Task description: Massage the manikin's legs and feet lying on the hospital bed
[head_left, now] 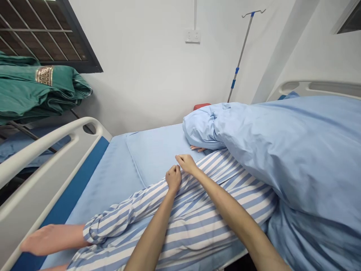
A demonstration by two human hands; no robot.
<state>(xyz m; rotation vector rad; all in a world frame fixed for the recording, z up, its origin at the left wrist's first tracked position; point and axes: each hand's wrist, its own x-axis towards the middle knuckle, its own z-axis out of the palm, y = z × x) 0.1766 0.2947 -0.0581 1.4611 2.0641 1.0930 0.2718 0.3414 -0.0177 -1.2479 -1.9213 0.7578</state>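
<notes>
A figure in blue-and-white striped pyjamas (197, 210) lies on a hospital bed with a light blue sheet (146, 150). My left hand (173, 178) is closed in a fist, resting on the striped trouser leg near the knee. My right hand (186, 163) sits just beyond it, fingers curled and pinching the striped cloth. A light blue duvet (282, 150) is folded back over the figure's upper body. The figure's bare foot (52, 239) points toward the footboard at lower left, and one of its hands (197, 149) peeks out under the duvet's edge.
A white and blue footboard (47, 165) runs along the left. Folded green cloth (39, 90) lies on a rack behind it, under a barred window (42, 30). A drip stand (239, 56) leans at the wall, near a socket (193, 36). The white headboard (318, 88) is at right.
</notes>
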